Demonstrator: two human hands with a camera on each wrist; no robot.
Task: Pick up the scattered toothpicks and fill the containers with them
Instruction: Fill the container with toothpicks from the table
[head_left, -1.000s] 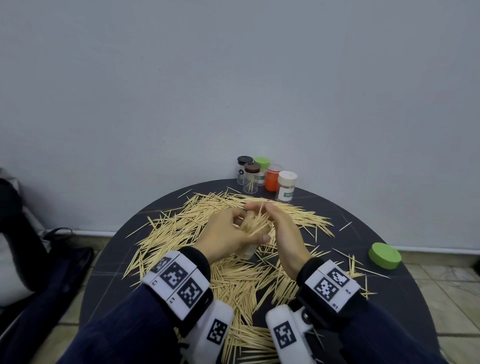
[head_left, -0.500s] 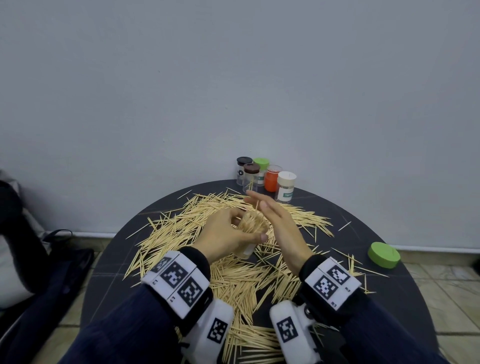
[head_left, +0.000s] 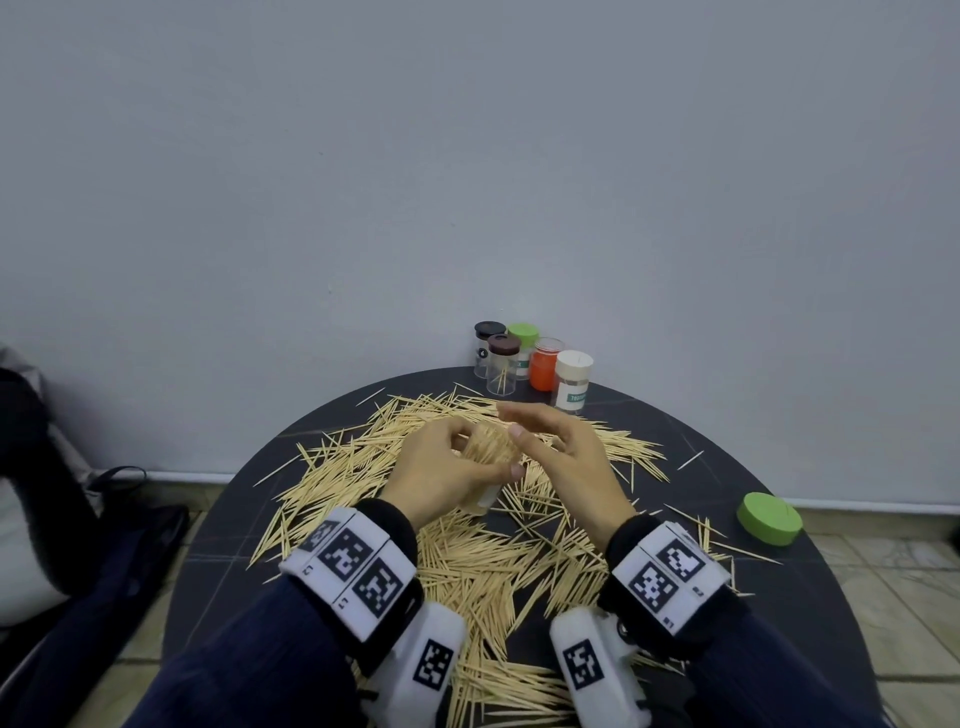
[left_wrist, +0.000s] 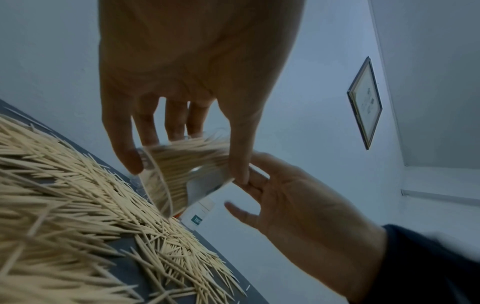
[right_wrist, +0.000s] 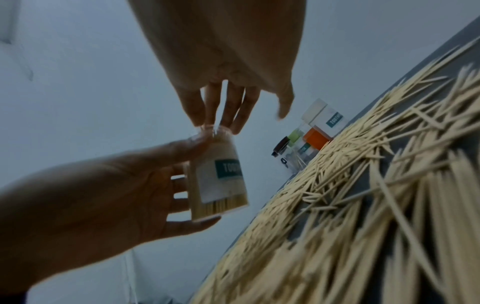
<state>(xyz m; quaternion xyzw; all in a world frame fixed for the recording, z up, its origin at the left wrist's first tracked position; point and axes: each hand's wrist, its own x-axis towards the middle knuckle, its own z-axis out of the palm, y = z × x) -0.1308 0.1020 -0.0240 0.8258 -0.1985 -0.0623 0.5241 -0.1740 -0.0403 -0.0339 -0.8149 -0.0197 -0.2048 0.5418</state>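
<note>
Left hand (head_left: 441, 475) grips the toothpick-filled container (head_left: 488, 457) — right hand (head_left: 563, 462) open beside it

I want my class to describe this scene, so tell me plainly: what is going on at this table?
A person is refilling toothpick jars. The left hand grips a clear jar packed with toothpicks, held above the table. The right hand is open, its fingertips at the jar's mouth. Loose toothpicks cover much of the tabletop. Five more containers stand at the far edge, and a green lid lies apart on the right.
</note>
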